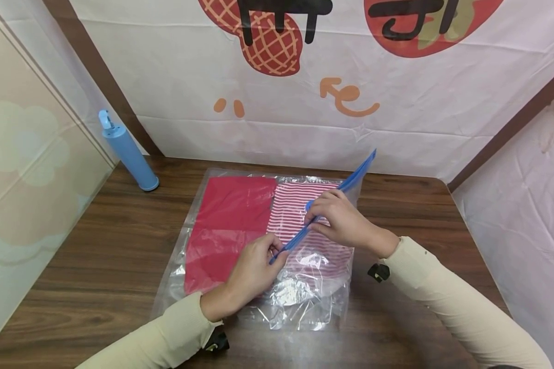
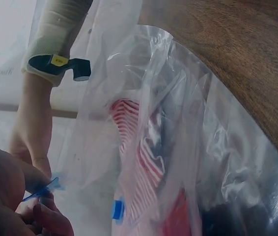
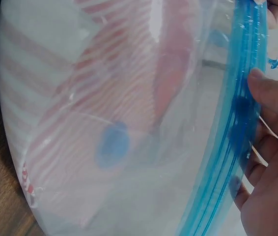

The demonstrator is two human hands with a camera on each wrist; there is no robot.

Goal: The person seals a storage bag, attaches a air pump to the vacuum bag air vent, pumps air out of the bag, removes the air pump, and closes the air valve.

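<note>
A clear plastic storage bag (image 1: 291, 310) lies on the table, with a plain red cloth (image 1: 233, 220) and a red-and-white striped cloth (image 1: 288, 205) inside. Its blue zip strip (image 1: 359, 174) is lifted and runs diagonally, the far end sticking up. Near the strip's lower end my left hand (image 1: 254, 264) pinches it between thumb and fingers. My right hand (image 1: 341, 218) grips the same strip farther up, thumb on one side and fingers behind, as the right wrist view shows. A round blue valve (image 3: 113, 144) sits on the bag, partly hidden behind the right hand in the head view.
A light-blue hand pump (image 1: 131, 156) stands at the table's back left. The brown wooden table (image 1: 87, 261) is bounded by printed fabric walls (image 1: 184, 87) at the back and both sides. Small black devices (image 1: 379, 272) are worn at both wrists.
</note>
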